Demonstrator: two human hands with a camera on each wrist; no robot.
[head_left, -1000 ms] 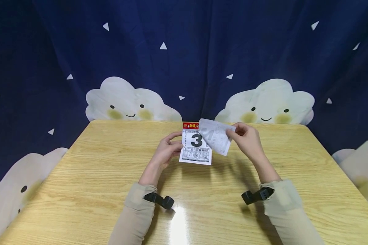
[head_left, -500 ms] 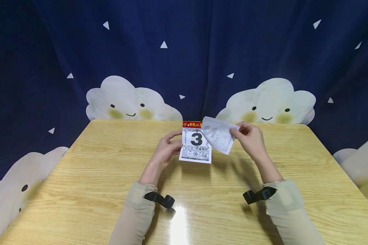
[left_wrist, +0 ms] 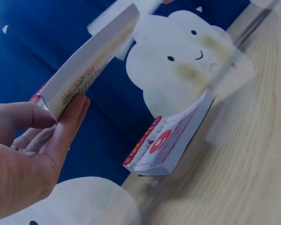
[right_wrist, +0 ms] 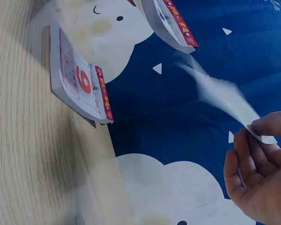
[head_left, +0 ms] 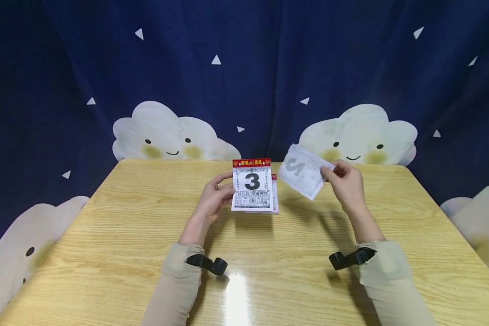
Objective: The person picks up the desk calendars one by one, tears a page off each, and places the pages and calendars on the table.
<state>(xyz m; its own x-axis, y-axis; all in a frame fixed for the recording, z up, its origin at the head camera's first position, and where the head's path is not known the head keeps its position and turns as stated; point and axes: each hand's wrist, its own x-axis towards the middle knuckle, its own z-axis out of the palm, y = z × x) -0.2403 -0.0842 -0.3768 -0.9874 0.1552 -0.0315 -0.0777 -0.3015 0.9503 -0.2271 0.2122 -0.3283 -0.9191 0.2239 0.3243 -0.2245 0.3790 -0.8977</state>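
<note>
My left hand [head_left: 213, 198] grips a tear-off calendar [head_left: 252, 188] by its left edge, above the table. Under a red header strip, its front page bears a large black 3. In the left wrist view, the thumb and fingers clasp the thick pad at one end. My right hand [head_left: 346, 183] pinches a loose thin page [head_left: 303, 172] between thumb and fingers, off to the right of the calendar. A faint numeral shows through this sheet from its back. In the right wrist view, the page [right_wrist: 225, 101] is blurred and apart from the held pad.
A second calendar pad [right_wrist: 77, 77] with a red numeral lies on the wooden table [head_left: 146, 217], near its far edge. In the head view, the held calendar mostly hides this second pad [head_left: 275, 197]. A dark blue curtain [head_left: 244, 68] with clouds hangs behind the table.
The page has come off the calendar; my right hand has carried it right and slightly up. My left hand has shifted a little left with the calendar, uncovering part of the second pad.
</note>
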